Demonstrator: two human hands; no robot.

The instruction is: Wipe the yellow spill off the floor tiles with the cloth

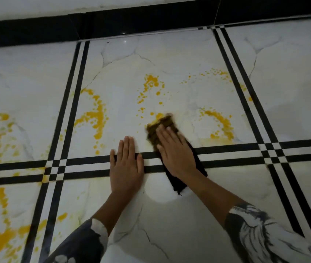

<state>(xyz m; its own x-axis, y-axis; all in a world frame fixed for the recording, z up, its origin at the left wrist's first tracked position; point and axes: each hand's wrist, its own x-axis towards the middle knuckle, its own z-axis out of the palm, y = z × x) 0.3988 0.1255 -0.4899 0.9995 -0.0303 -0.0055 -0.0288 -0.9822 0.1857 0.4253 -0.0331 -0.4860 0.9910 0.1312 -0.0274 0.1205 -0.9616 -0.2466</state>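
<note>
White marbled floor tiles (170, 215) with black stripes fill the frame. Yellow spill (97, 118) blotches centre and left. The dark cloth (198, 164), centre frame, lies under the flat, spread right hand (175, 152). Left hand (126, 166) rests flat, fingers together.

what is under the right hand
The cloth, pressed flat on the floor tiles by the right hand; its far end is stained yellow. It crosses the black stripes. Whether yellow spill remains beneath it is hidden.
</note>
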